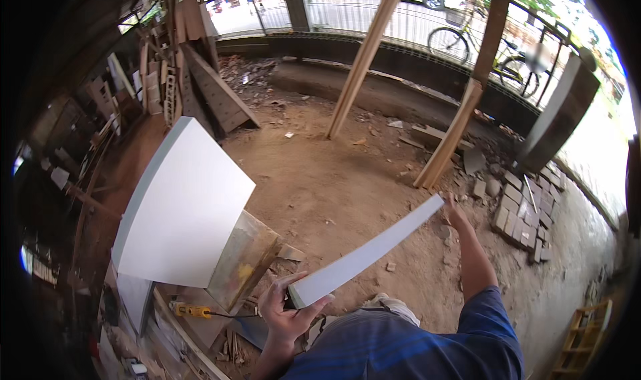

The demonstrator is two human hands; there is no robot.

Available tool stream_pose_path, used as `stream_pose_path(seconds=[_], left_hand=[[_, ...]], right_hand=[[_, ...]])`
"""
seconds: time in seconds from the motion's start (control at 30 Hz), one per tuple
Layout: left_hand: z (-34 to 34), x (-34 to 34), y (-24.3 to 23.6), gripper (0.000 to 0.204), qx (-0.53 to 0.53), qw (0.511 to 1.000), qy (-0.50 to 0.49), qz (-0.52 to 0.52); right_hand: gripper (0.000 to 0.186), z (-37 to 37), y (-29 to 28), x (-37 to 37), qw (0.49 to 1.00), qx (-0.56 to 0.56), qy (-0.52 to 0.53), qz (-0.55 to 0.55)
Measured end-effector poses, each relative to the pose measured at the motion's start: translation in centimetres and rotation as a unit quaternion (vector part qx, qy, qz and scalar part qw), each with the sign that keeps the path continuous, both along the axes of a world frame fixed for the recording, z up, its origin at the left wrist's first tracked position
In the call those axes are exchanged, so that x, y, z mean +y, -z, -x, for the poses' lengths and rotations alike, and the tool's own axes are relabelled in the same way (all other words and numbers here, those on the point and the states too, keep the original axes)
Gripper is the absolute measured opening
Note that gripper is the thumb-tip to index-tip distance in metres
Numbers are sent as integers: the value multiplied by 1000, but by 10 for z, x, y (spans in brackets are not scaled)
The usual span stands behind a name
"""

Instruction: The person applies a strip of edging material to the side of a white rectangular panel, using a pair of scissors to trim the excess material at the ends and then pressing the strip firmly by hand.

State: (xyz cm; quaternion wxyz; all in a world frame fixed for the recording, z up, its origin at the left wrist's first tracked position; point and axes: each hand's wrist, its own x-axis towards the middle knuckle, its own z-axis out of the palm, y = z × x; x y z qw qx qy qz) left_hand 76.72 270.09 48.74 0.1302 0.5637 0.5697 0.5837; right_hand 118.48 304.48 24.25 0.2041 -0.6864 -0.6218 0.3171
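A long white board (pixel 370 252), seen nearly edge-on, slants across the front of my body. Its near left end rests in my left hand (pixel 289 308), with the thumb on one side and the fingers on the other. My right hand (pixel 454 211) grips the far right end at arm's length; most of its fingers are hidden behind the board. To the left, a white panel-shaped piece (pixel 183 206) with a grey edge stands on a paint-stained wooden box (pixel 248 256). Neither hand touches that piece.
A yellow power tool (pixel 193 310) with a black cord lies below the box. Timber planks (pixel 367 60) stand upright ahead, and more wood (pixel 160 80) leans at the far left. Stacked paving bricks (pixel 521 210) sit at right, near a wooden crate (pixel 582 340). A bicycle (pixel 487 53) stands by the fence.
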Motion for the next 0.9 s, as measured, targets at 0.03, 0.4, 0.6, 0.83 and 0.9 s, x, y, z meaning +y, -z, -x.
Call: stream_pose_path(seconds=[0.03,0.4,0.6,0.83,0.9], left_hand=[[2,-1,-2,53,-10,1000,-11,-7],[-54,73,6,48,-52,997,34,36],[-68,112,11,53,-37,997,58,18],[-50,146,-7,47,-108,991,73,42],[-24,165,5,40,-249,948,189,52]], right_hand=[[68,-7,9,12,998,4,48,31],[91,114,-233,-54,803,130,-493,-309],[64,147,-251,-56,817,86,-553,-135],[58,148,-231,-29,844,88,-496,-185],[58,154,-228,-18,844,94,-493,-189]])
